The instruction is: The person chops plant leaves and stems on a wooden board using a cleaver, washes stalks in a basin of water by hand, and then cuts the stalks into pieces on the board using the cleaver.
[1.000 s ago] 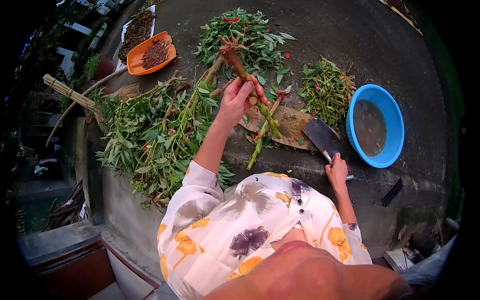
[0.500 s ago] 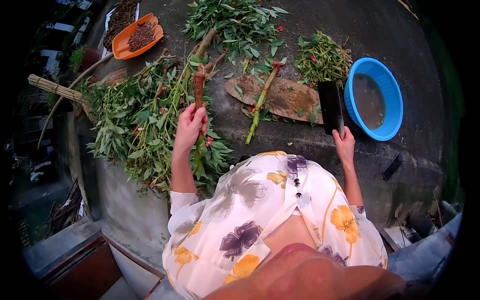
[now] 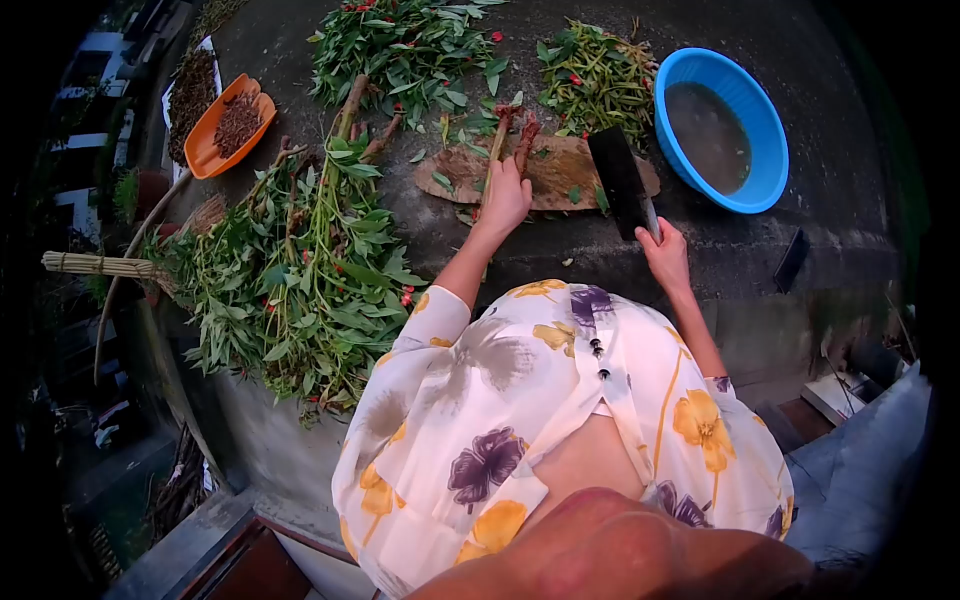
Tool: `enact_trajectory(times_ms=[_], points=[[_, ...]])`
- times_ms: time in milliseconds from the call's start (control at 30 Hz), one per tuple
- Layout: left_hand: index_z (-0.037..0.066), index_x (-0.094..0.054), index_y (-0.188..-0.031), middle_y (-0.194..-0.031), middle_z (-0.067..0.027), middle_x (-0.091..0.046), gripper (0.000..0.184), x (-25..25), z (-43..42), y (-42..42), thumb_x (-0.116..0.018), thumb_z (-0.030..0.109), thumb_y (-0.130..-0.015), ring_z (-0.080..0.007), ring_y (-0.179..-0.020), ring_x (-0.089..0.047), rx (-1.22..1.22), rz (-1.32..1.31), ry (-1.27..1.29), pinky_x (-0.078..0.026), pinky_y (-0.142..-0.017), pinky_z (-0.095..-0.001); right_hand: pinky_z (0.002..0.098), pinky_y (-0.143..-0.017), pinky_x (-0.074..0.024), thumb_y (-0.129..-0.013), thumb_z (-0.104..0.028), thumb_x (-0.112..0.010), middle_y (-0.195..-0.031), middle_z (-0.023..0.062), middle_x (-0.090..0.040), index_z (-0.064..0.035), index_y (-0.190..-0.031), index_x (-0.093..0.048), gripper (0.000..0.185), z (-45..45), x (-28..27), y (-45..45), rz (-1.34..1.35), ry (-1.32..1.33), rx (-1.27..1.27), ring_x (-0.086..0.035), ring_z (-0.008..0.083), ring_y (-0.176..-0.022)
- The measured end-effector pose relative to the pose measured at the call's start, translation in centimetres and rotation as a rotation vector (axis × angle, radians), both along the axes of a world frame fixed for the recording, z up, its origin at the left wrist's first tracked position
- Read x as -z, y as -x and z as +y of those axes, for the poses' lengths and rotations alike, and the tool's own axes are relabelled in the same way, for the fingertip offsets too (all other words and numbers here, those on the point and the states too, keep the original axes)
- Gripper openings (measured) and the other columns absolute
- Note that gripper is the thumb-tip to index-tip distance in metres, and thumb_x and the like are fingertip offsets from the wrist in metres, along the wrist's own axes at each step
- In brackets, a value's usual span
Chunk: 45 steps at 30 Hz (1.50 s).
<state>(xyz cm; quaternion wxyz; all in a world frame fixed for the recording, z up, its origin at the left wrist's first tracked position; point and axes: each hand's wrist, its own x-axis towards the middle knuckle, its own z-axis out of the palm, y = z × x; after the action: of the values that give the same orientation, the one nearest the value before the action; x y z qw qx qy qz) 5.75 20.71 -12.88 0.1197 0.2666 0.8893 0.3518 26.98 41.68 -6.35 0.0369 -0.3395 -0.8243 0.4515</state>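
My left hand point(image 3: 508, 195) is closed around a plant stalk point(image 3: 526, 140) with a reddish root end, over the left part of a worn wooden board point(image 3: 560, 185). Another stalk point(image 3: 503, 128) stands right beside it, partly hidden by the hand; whether the fingers hold it too I cannot tell. In my right hand point(image 3: 667, 258) is the handle of a cleaver point(image 3: 620, 182), its broad dark blade over the board's right end. Loose green leaves lie on and around the board.
Left of the board spreads a heap of leafy plants point(image 3: 300, 290). Behind it are a leaf pile point(image 3: 400, 65) and a pile of cut green stems point(image 3: 600, 85). A blue basin point(image 3: 778, 165) holds murky water. An orange scoop point(image 3: 205, 155), a broom point(image 3: 100, 263) and a dark flat object point(image 3: 791, 262) lie around.
My left hand has moved right with the stalk, from above the leafy heap to the board, beside the other stalk. The cleaver stays in my right hand. The view has shifted.
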Motion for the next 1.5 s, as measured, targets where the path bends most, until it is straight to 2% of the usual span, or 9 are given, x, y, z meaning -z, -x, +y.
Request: enact_trajectory(times_ms=[133, 400, 467, 500, 700, 833, 1167, 1367, 1500], points=[[-0.003, -0.049, -0.123, -0.11, -0.0236, -0.051, 0.049, 1.4, 1.0, -0.7, -0.071, 0.016, -0.084, -0.0424, -0.103, -0.054, 0.07, 0.145, 0.206, -0.048, -0.088, -0.0485, 0.0433, -0.064, -0.0471, -0.089, -0.025, -0.068, -0.07, 0.0196, -0.06, 0.0009, -0.091, -0.059, 0.027, -0.2, -1.6, 1.0, -0.065, -0.04, -0.012, -0.062, 0.0374, -0.067], [-0.001, -0.054, -0.111, -0.107, -0.02, -0.055, 0.038, -1.9, -3.8, 1.1, -0.071, 0.02, -0.086, -0.0413, -0.101, -0.056, -0.107, 0.33, 0.228, -0.049, -0.085, -0.0483, 0.0436, -0.062, -0.0462, -0.088, -0.024, -0.068, -0.067, 0.0186, -0.058, 0.0004, -0.088, -0.059, 0.026, 0.1, -0.7, 2.2, -0.099, -0.02, -0.039, -0.061, 0.0366, -0.065], [-0.002, -0.055, -0.108, -0.104, -0.0239, -0.061, 0.033, -0.5, -5.3, 2.2, -0.068, 0.02, -0.088, -0.0451, -0.099, -0.06, -0.099, -0.105, 0.355, -0.049, -0.082, -0.052, 0.0438, -0.061, -0.0457, -0.088, -0.023, -0.068, -0.066, 0.0184, -0.057, 0.0003, -0.087, -0.059, 0.026, 0.1, -0.5, 2.5, -0.104, -0.019, -0.052, -0.061, 0.0365, -0.064], [-0.002, -0.055, -0.108, -0.104, -0.0239, -0.061, 0.033, -0.2, -5.8, 2.5, -0.068, 0.02, -0.088, -0.0451, -0.099, -0.06, -0.102, -0.11, 0.358, -0.049, -0.082, -0.052, 0.0437, -0.061, -0.0453, -0.088, -0.023, -0.068, -0.065, 0.0181, -0.056, 0.0002, -0.087, -0.058, 0.025, 0.1, -0.5, 2.6, -0.098, -0.018, -0.055, -0.06, 0.0365, -0.063], [0.002, -0.057, -0.11, -0.103, -0.0196, -0.062, 0.028, -0.1, -8.2, 4.9, -0.067, 0.017, -0.088, -0.0434, -0.097, -0.062, -0.066, 0.103, 0.452, -0.051, -0.08, -0.0525, 0.045, -0.063, -0.0466, -0.088, -0.022, -0.067, -0.067, 0.0196, -0.059, -0.0006, -0.089, -0.061, 0.022, 0.5, -1.1, 3.3, -0.134, -0.05, -0.107, -0.063, 0.04, -0.067], [0.001, -0.057, -0.117, -0.111, -0.0173, -0.055, 0.039, -1.6, -7.1, 3.6, -0.072, 0.019, -0.085, -0.0373, -0.106, -0.054, -0.117, 0.385, 0.302, -0.047, -0.086, -0.0481, 0.0483, -0.069, -0.0494, -0.087, -0.021, -0.066, -0.075, 0.0234, -0.065, -0.0014, -0.095, -0.066, 0.021, 0.8, -0.1, 3.4, -0.18, -0.101, -0.142, -0.066, 0.0437, -0.08], [0.002, -0.052, -0.107, -0.101, -0.0203, -0.057, 0.025, 1.3, -1.8, 0.5, -0.067, 0.012, -0.089, -0.0425, -0.092, -0.058, 0.037, 0.06, 0.023, -0.05, -0.077, -0.0482, 0.0483, -0.069, -0.0482, -0.087, -0.021, -0.067, -0.076, 0.0245, -0.064, 0.0012, -0.095, -0.067, 0.024, 2.7, -1.5, 4.3, -0.248, -0.072, -0.222, -0.064, 0.0445, -0.08], [0.003, -0.054, -0.112, -0.101, -0.0173, -0.057, 0.032, -0.1, -4.1, -2.2, -0.07, 0.012, -0.086, -0.0391, -0.097, -0.058, 0.176, 0.136, 0.133, -0.049, -0.08, -0.0462, 0.0472, -0.064, -0.0457, -0.087, -0.021, -0.068, -0.07, 0.0231, -0.06, -0.0007, -0.091, -0.064, 0.022, 1.3, -2.3, 4.8, -0.145, -0.055, -0.177, -0.061, 0.0439, -0.073], [0.003, -0.059, -0.118, -0.109, -0.0146, -0.059, 0.038, -1.2, -1.7, -2.1, -0.073, 0.012, -0.083, -0.0354, -0.1, -0.058, 0.161, 0.259, -0.015, -0.049, -0.087, -0.044, 0.0479, -0.061, -0.0451, -0.087, -0.021, -0.069, -0.068, 0.023, -0.059, -0.0004, -0.086, -0.059, 0.023, 0.3, -1.0, 5.6, -0.081, -0.043, -0.195, -0.06, 0.0449, -0.07]])
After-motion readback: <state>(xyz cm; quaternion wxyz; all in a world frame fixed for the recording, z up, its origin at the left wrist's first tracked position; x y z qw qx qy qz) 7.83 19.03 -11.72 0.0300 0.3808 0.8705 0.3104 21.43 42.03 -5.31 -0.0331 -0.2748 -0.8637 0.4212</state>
